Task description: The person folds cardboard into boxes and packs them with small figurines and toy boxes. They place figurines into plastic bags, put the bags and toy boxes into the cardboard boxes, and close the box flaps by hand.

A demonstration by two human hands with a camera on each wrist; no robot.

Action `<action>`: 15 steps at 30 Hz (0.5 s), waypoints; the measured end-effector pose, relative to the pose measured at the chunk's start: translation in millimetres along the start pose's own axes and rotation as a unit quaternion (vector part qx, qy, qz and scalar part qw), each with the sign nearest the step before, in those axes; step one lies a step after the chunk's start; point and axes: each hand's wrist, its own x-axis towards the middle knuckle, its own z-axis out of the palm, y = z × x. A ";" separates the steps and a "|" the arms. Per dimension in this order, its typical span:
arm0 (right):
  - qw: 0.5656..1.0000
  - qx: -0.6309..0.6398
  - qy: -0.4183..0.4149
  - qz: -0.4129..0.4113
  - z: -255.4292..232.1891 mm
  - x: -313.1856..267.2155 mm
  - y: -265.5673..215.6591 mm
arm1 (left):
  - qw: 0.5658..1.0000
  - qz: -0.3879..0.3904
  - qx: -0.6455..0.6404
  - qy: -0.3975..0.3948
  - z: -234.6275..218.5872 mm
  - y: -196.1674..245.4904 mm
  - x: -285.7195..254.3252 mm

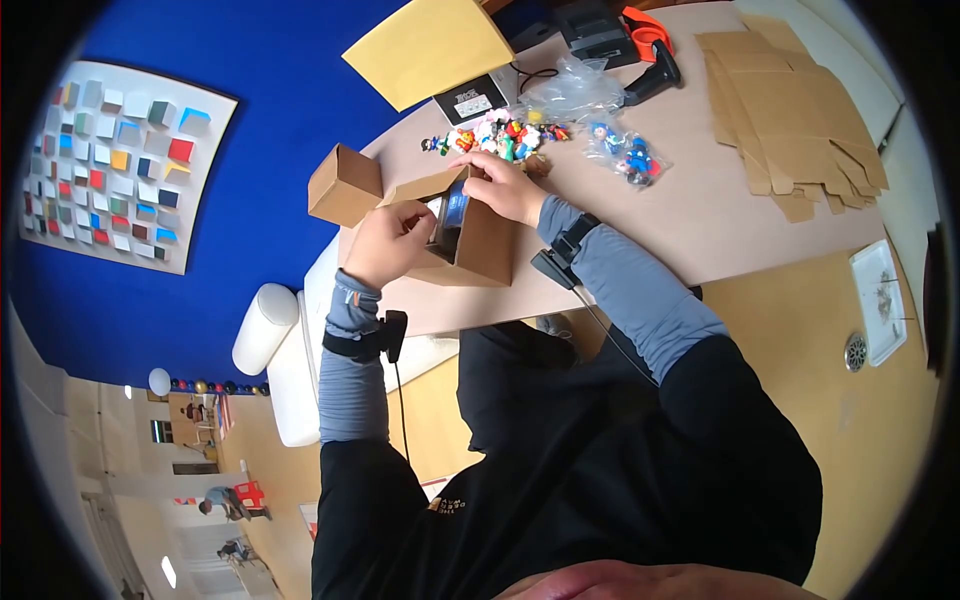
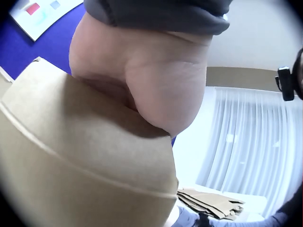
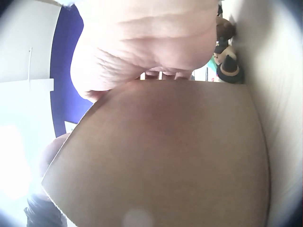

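An open brown cardboard box [image 1: 485,250] stands at the table's near edge, between both hands. Inside it show a blue-faced item [image 1: 455,208] and dark and whitish surfaces. My left hand [image 1: 388,245] curls over the box's left edge, its thumb and forefinger close together at the opening. In the left wrist view its fingertips are hidden behind the cardboard. My right hand [image 1: 503,190] grips the box's right rim, thumb at the opening near the blue item and fingers reaching along the far side. The right wrist view shows those fingers [image 3: 168,75] beyond the box wall.
A smaller brown box [image 1: 345,187] stands left. Behind the open box lie several colourful toy figures [image 1: 505,135], with bagged figures [image 1: 635,160] to their right. Further back are a yellow board [image 1: 430,50], clear plastic [image 1: 575,90] and a black-orange tool [image 1: 655,65]. Flattened cardboard [image 1: 790,110] lies far right.
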 end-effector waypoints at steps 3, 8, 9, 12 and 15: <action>1.000 -0.008 0.002 -0.008 1.4 1.0 5.4 | 0.997 -0.032 0.021 -0.064 -20.1 21.4 -15.1; 1.000 0.007 0.020 0.001 2.7 -0.7 -0.7 | 0.973 -0.115 -0.108 -0.169 2.2 22.5 -35.2; 1.000 0.004 0.015 0.006 3.0 -1.1 0.7 | 0.996 0.043 0.009 -0.079 15.8 19.7 -36.2; 0.999 0.026 0.007 0.022 5.3 -1.8 7.1 | 0.976 0.114 0.181 0.038 59.5 11.3 -37.7; 0.996 0.053 0.018 0.062 1.8 -2.4 11.4 | 0.977 0.087 0.156 0.113 74.2 11.2 -37.3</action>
